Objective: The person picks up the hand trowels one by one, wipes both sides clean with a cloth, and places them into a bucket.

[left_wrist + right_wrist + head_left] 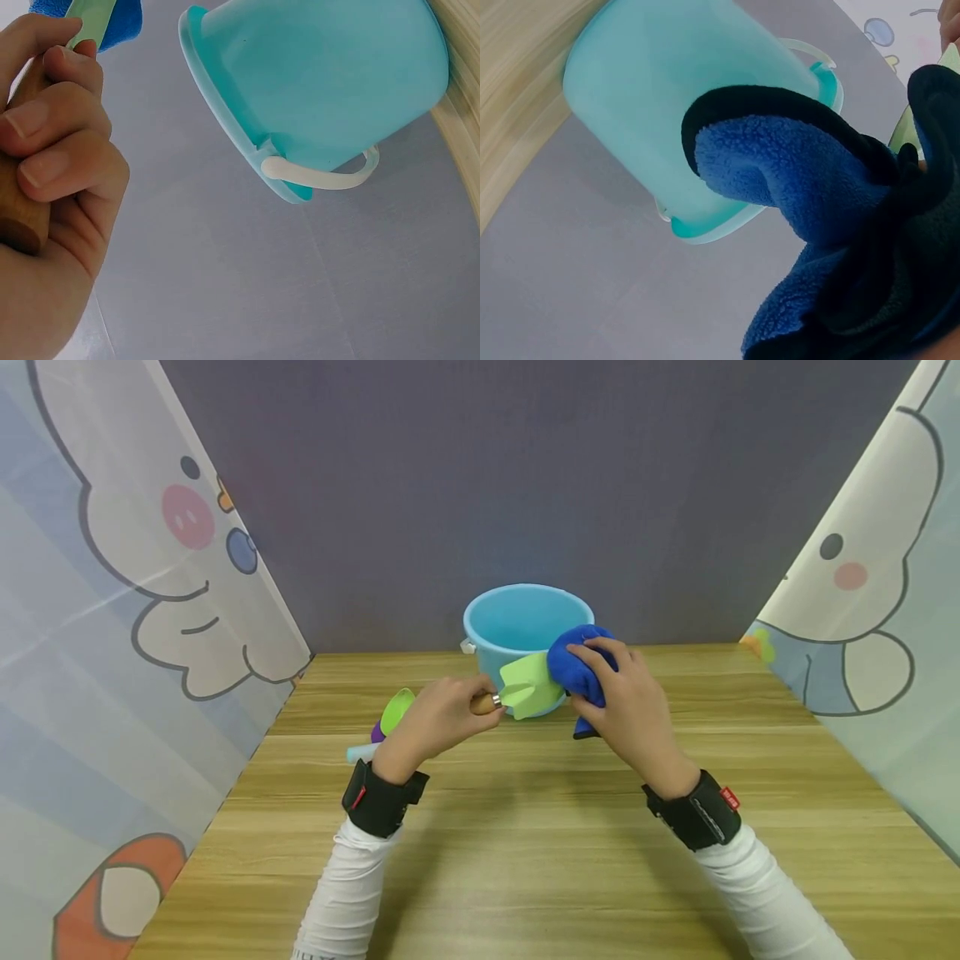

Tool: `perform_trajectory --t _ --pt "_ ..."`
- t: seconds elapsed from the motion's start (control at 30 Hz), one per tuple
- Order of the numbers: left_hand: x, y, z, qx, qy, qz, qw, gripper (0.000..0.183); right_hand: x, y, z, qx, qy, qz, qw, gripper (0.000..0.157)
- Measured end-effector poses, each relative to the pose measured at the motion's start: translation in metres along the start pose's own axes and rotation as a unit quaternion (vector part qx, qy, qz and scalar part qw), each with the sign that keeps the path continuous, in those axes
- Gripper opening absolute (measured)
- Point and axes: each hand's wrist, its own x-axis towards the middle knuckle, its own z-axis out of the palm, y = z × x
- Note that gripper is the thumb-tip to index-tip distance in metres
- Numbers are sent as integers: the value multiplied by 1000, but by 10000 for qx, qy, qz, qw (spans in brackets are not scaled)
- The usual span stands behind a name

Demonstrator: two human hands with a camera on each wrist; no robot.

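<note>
My left hand (455,714) grips the wooden handle (22,191) of a small toy shovel with a pale green blade (531,687). The blade points right, raised above the table. In my right hand (630,714) is a bunched blue cloth (576,664) with black edging, held against the far end of the blade. The right wrist view shows the cloth's fuzzy blue side (780,169) and dark folds; the fingers there are mostly hidden. Just behind both hands stands a light blue bucket (480,639), upright, with its white handle (322,176) hanging down.
Left of my left hand lie a green scoop-like toy (397,710), a purple piece (377,732) and a light blue piece (363,752), partly covered by the forearm. A grey panel (480,485) rises behind the wooden table (540,860), and cartoon-printed sheets (97,693) flank it.
</note>
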Motion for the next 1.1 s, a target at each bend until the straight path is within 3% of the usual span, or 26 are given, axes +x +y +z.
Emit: perform_trajectory --t 0.33,0.63,0.93,1.1 --pt "3 0 1 166 -367 -361 9985 20 1 3 -5 -66 224 -36 9997 61" --pt "1 2 0 -48 -856 -816 9930 33 2 3 -11 -103 396 -44 9992 59" --pt "1 2 1 -41 -1060 -505 9931 26 2 1 -20 -36 736 -101 9972 60" --pt "3 3 1 -209 -1107 -500 9924 23 1 -2 -25 136 1042 -168 9943 62"
